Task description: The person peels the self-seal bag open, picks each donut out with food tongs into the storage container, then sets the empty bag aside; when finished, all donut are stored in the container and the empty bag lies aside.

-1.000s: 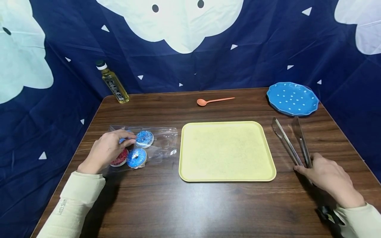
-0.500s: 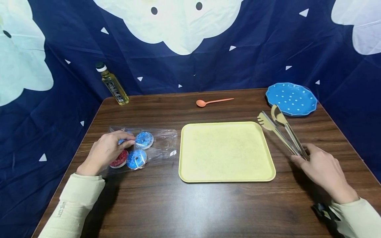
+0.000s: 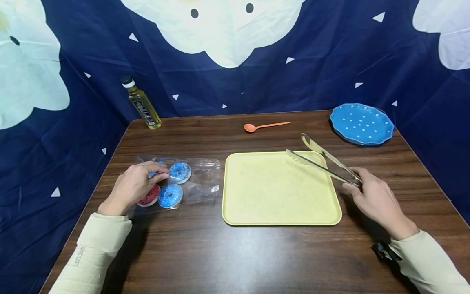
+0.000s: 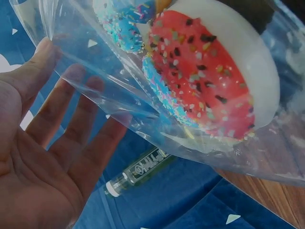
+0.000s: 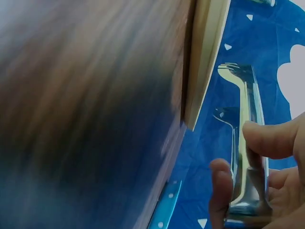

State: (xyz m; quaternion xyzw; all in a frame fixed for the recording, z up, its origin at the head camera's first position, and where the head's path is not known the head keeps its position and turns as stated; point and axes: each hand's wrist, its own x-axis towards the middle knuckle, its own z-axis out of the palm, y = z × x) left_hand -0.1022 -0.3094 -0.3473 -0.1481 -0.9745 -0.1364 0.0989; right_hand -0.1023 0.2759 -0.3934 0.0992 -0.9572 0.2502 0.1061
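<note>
On the left, my left hand point(image 3: 135, 185) pinches the edge of a clear plastic bag point(image 3: 205, 173) between thumb and fingertips. Inside it lie toy donuts: blue-topped ones point(image 3: 180, 172) and a red-topped one point(image 3: 149, 197), whose sprinkles and white base show large in the left wrist view. Part of one blue donut is hidden behind my fingers. My right hand point(image 3: 376, 200) grips metal tongs point(image 5: 249, 138) near their hinged end. Their arms stand apart with nothing between them, and the tips reach over the far right corner of a yellow tray point(image 3: 280, 218).
Behind the tray lies an orange spoon point(image 3: 250, 128). A blue dotted plate point(image 3: 361, 124) occupies the far right corner of the wooden table point(image 3: 235, 261). At the far left corner stands an oil bottle point(image 3: 144, 108). A dark blue cloth point(image 3: 205, 90) hangs behind.
My right hand has lifted the tongs and carried them left, from beside the tray until their tips overlap its far right corner. My left hand stays at the bag.
</note>
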